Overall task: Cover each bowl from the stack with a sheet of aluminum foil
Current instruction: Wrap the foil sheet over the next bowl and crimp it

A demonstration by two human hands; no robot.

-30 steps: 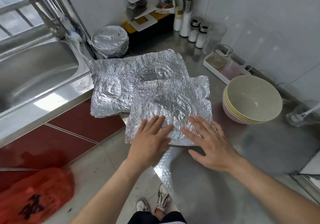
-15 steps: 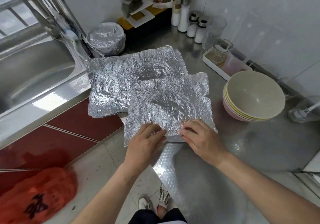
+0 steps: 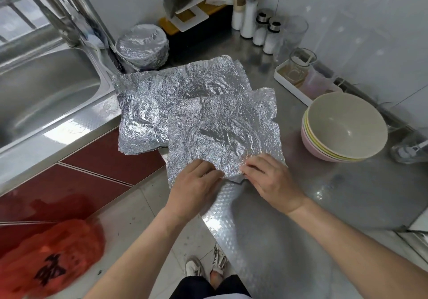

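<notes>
Palms lay flat before — now left grip and right grip curl, pinching near edge of top foil sheet — likely lifting it for the bowl stack.

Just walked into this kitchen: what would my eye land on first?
The crumpled foil sheet at the front edge of the counter, overlapping a pile of foil behind it, with the left hand and right hand pinching its near edge. To the right stands a stack of uncovered bowls; beside the sink sits a foil-wrapped round bundle.
</notes>
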